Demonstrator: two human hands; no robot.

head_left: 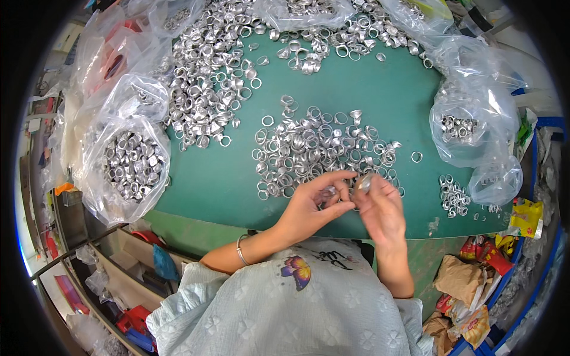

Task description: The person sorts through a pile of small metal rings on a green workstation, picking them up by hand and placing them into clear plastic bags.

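A heap of silver metal rings [306, 142] lies on the green tabletop [350, 77], just beyond my hands. My left hand [317, 204] curls at the near edge of this heap, closed around one or more silver rings [328, 193]. Beside it, my right hand [380, 207] pinches a silver ring [364, 183] between thumb and fingers. The two hands nearly meet, and the right one is slightly smeared by motion. How many rings sit in the left palm is hidden by its fingers.
A larger pile of rings [208, 77] spreads along the far left. Clear plastic bags with rings stand at left [127, 160] and right [460, 127]. A small ring cluster [453, 196] and a single ring [417, 156] lie at right. Drawers [124, 258] and paper packaging [460, 279] flank me.
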